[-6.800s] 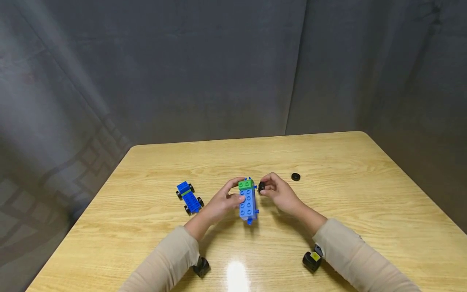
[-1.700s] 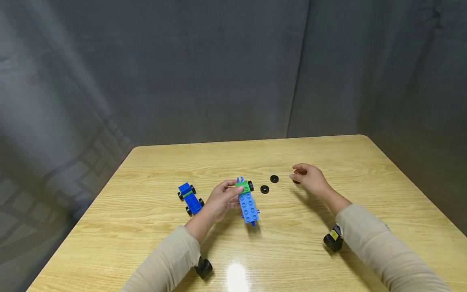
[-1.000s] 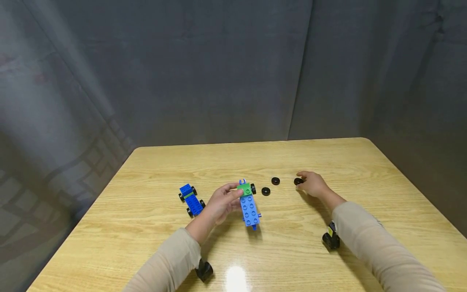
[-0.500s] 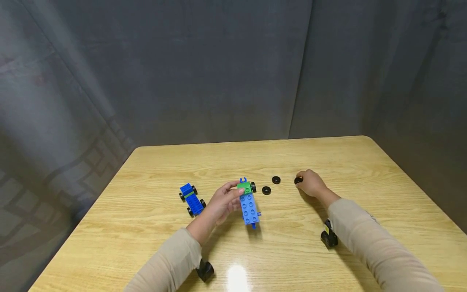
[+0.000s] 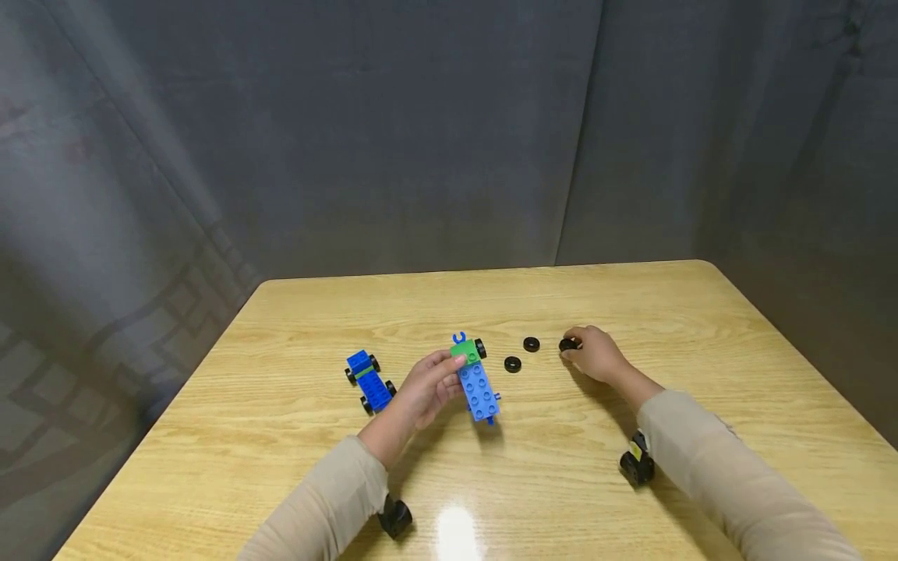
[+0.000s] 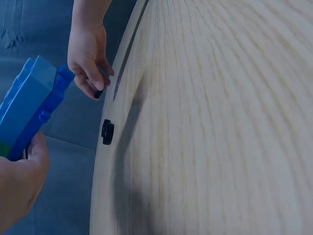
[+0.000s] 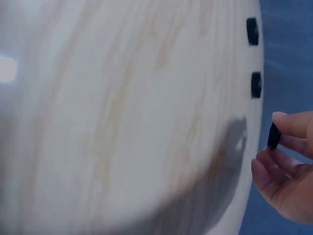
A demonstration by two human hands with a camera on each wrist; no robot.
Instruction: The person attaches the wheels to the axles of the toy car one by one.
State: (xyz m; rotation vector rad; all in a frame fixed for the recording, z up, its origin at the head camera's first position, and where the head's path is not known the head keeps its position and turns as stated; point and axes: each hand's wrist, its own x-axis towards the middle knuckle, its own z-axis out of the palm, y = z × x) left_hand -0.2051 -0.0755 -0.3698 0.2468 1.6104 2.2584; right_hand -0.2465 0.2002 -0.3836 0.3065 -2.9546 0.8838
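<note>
My left hand [image 5: 426,387] grips a toy car body of light blue and green bricks [image 5: 480,392] by its green end, the thumb on top. A black wheel [image 5: 480,348] sits on the right side of that end, and a bare blue axle stub shows lower down. In the left wrist view the light blue brick [image 6: 29,93] fills the left edge. My right hand [image 5: 596,354] pinches another black wheel [image 7: 274,136] between thumb and fingers, over the table to the right.
Two loose black wheels, a nearer wheel [image 5: 513,364] and a farther wheel [image 5: 531,344], lie between the hands on the wooden table [image 5: 281,467]. A finished-looking blue toy car [image 5: 369,380] with black wheels stands left of my left hand. A grey curtain [image 5: 421,156] hangs behind.
One wheel now sits on the green end, and two lie loose between the hands. My right hand went right, took hold of the far wheel and is lifting it leftward; the car body tilts slightly.
</note>
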